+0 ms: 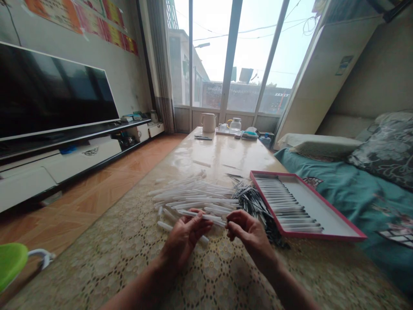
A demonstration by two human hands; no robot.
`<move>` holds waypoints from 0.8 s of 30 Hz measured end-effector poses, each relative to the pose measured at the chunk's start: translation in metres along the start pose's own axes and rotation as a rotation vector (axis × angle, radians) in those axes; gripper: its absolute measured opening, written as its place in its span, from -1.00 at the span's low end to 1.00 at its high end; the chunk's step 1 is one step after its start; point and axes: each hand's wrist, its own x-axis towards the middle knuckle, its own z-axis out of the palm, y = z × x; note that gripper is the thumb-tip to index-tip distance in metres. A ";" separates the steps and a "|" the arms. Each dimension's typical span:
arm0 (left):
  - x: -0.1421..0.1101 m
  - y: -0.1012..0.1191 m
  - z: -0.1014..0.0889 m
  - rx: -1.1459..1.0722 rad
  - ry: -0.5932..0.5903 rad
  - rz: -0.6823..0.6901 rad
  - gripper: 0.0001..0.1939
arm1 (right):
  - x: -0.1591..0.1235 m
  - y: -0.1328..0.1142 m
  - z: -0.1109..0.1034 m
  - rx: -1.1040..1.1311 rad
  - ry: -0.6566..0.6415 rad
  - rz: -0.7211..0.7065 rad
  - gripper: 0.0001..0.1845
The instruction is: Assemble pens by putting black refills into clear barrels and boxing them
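My left hand (184,232) is closed round a slim white pen barrel (213,218), which points to the right. Close to that end, my right hand (247,228) has its fingers pinched together; whatever is between them is too small or hidden to make out. Beyond both hands spreads a loose pile of white pen barrels (193,191). Thin dark sticks, seemingly pen refills (250,198), lie heaped just behind and to the right of my right hand. Farther right, a shallow pink-rimmed box (332,204) holds a row of pale pens with dark ends (287,206).
A patterned, glossy cover lies over the long table (138,258). At its far end are a pitcher (208,122) and a glass teapot (235,124). A sofa with teal covering (322,176) runs along the right. On the left floor stands a green seat (13,265).
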 end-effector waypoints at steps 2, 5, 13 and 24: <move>0.000 0.000 0.000 0.004 0.003 0.001 -0.84 | 0.000 0.000 0.002 -0.011 0.005 -0.036 -0.80; -0.001 0.000 0.001 0.010 0.003 -0.006 -0.84 | 0.000 0.001 0.005 -0.019 -0.022 -0.070 -0.80; -0.002 0.000 0.003 0.013 -0.035 -0.010 -0.82 | -0.001 0.002 0.008 -0.046 -0.034 -0.066 -0.77; -0.002 -0.001 0.004 0.028 -0.053 -0.019 -0.77 | -0.002 0.000 0.009 -0.055 0.000 -0.064 -0.71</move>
